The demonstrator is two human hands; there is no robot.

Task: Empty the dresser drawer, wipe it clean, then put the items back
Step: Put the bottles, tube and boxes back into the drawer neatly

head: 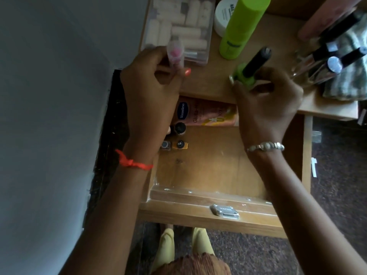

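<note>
Two hands work above the open drawer [208, 171] in the head view. It is pale wood, pulled well out, its floor scuffed and marked, with a metal handle [225, 210] on the front panel.

At the back of the drawer a pink and peach Vaseline tube [206, 114] lies on its side. Just in front of it, in the left corner, stand three small bottles: a dark-capped bottle [180, 128], a grey bottle [165, 145] and a yellow bottle [179, 145].

The left hand [153, 86] pinches a small clear tube [175, 50] with pink inside between thumb and curled fingers, holding it up in front of a clear box [178, 22] full of pale cream tubes. The right hand [268, 102] has its fingers curled round the base of a small green bottle [242, 76] with a long black cap, near the front edge of the dresser top [214, 86]. Whether that bottle rests on the wood or is lifted cannot be told.

A red thread [133, 162] circles the left wrist and a beaded bracelet [266, 146] the right.

Behind the hands, on the dresser top, stand a tall lime bottle [244, 26] and a white jar [223, 14]. To the right are several black-capped bottles [327, 56] and a folded cloth [351, 82]. A grey-blue wall [49, 96] fills the left side, and dark carpet [337, 195] lies below on the right.
</note>
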